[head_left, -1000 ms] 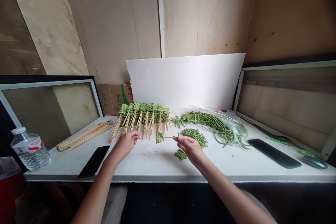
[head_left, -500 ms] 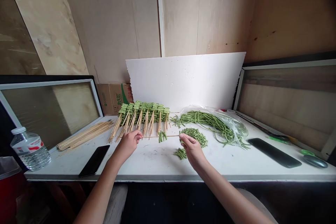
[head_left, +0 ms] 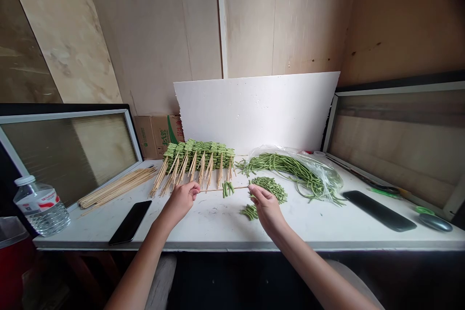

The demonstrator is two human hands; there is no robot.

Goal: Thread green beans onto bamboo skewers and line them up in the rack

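A thin bamboo skewer (head_left: 210,190) lies level between my two hands above the table. My left hand (head_left: 185,196) is closed round its left end. Several short pieces of long bean (head_left: 228,188) are threaded side by side on the skewer's middle. At the right end, my right hand (head_left: 265,201) pinches a small green bean piece against the tip, mostly hidden by the fingers. Just beyond this hand is a heap of cut bean pieces (head_left: 272,189), with a smaller pile (head_left: 250,212) to its left, nearer me.
Finished bean skewers (head_left: 199,152) are stacked at the back, sticks towards me. Bare skewers (head_left: 118,186), a phone (head_left: 131,223) and a water bottle (head_left: 41,206) are on the left. Uncut long beans (head_left: 286,164) in a plastic bag, a dark flat case (head_left: 379,210) and a mouse (head_left: 435,222) are right.
The threaded bean pieces have shifted slightly right and up with the skewer. My left hand has moved a little to the right; the right hand has hardly moved.
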